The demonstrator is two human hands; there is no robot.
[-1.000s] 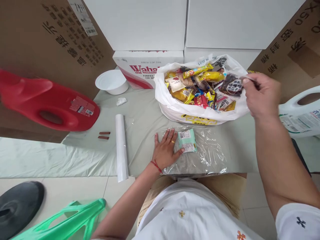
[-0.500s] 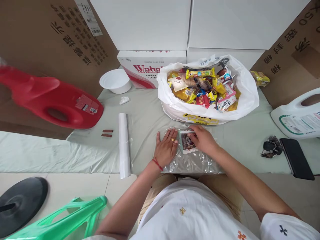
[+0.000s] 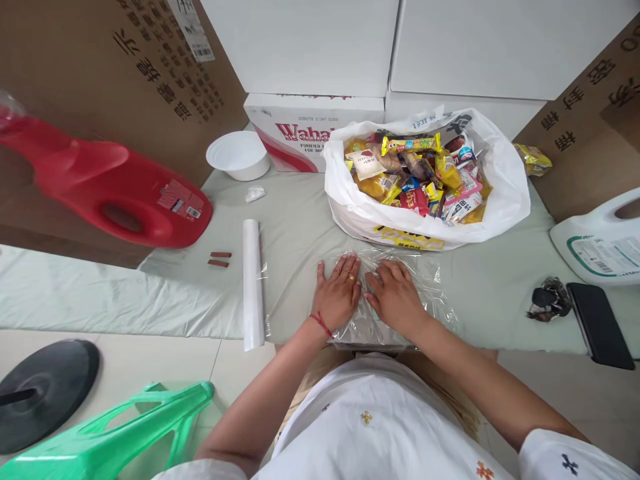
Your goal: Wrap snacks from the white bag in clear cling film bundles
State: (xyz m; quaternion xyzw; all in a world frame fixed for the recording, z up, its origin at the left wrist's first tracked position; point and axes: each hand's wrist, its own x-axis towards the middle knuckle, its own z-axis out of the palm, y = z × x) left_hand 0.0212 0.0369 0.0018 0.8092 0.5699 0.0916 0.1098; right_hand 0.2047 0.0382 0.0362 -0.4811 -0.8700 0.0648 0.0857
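A sheet of clear plastic film (image 3: 435, 300) lies crinkled at the front of the table. My left hand (image 3: 339, 293) rests flat on its left part, fingers stretched out. Beside it, my right hand (image 3: 396, 297) presses down on the film, its fingers slightly bent and apart, with nothing visibly gripped. The small dark snack packet seen earlier is mostly or wholly hidden around my right hand. Just beyond both hands stands a white plastic bag (image 3: 425, 227) full of wrapped snacks (image 3: 417, 177).
Left of the film are a white roll (image 3: 253, 287), two brown strips (image 3: 219, 259), a white bowl (image 3: 239, 157) and a red jug (image 3: 125, 193). To the right lie a phone (image 3: 600, 325), a dark crumpled item (image 3: 549, 299) and a white jug (image 3: 600, 240). Boxes (image 3: 310, 133) line the back.
My right hand has let go of the small packet and now lies spread on the film. The packet has gone from plain sight. My left hand stays flat; the view has shifted slightly.
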